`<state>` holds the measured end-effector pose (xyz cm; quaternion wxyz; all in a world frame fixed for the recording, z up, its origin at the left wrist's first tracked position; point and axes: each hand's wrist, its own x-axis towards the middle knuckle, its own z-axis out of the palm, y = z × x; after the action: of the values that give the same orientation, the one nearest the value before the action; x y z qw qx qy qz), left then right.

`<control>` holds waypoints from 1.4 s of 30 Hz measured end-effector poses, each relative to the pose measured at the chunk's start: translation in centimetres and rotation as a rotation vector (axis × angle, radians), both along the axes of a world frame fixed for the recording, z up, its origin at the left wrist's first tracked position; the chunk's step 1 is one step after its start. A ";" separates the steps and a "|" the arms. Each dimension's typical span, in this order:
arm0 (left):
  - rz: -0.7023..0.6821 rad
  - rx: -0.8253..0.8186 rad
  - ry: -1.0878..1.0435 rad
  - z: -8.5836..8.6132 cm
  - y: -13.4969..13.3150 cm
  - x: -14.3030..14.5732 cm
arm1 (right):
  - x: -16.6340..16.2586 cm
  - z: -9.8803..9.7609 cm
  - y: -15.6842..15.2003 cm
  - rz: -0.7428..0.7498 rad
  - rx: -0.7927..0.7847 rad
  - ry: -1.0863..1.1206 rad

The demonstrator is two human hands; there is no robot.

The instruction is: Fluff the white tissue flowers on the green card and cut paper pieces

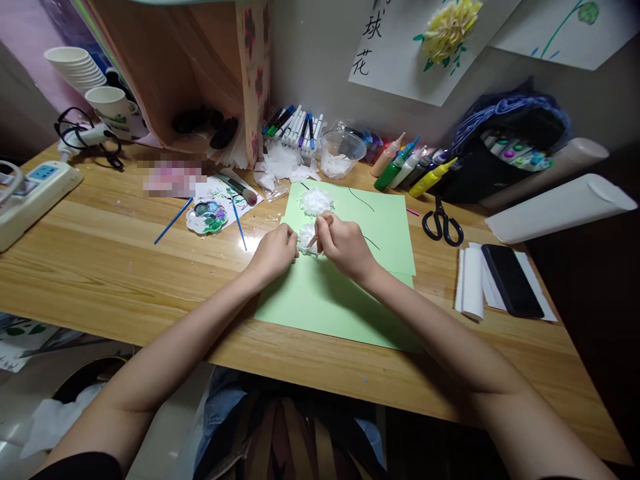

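Two round, ruffled white paper flowers lie on green paper in front of me; the farther white flower is untouched. My left hand is closed at the left edge of the nearer white flower; what its fingertips pinch is hidden. My right hand grips a thin brownish stick, its lower end against the nearer flower. Black curved lines are drawn on the green paper to the right of both flowers.
Black scissors, a phone and rolled white paper lie to the right. Paint bottles, a plastic bowl and markers line the back. On the left are a paint palette, brushes and a power strip.
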<state>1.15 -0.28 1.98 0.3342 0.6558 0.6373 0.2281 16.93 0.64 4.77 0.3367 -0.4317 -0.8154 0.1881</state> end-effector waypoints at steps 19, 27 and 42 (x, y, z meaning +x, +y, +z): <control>-0.031 0.005 0.071 0.3 -0.1 -0.1 | 2.9 -1.8 -2.4 0.030 0.007 0.313; -0.030 0.007 0.064 0.2 0.0 -0.1 | 2.4 -2.3 -2.2 0.058 0.134 0.157; -0.004 -0.009 0.092 0.3 0.1 0.0 | 0.2 1.2 -0.4 -0.091 -0.119 0.259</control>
<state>1.13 -0.14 2.24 0.3079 0.6653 0.6518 0.1943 17.09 0.22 5.93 0.4210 -0.4593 -0.7324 0.2747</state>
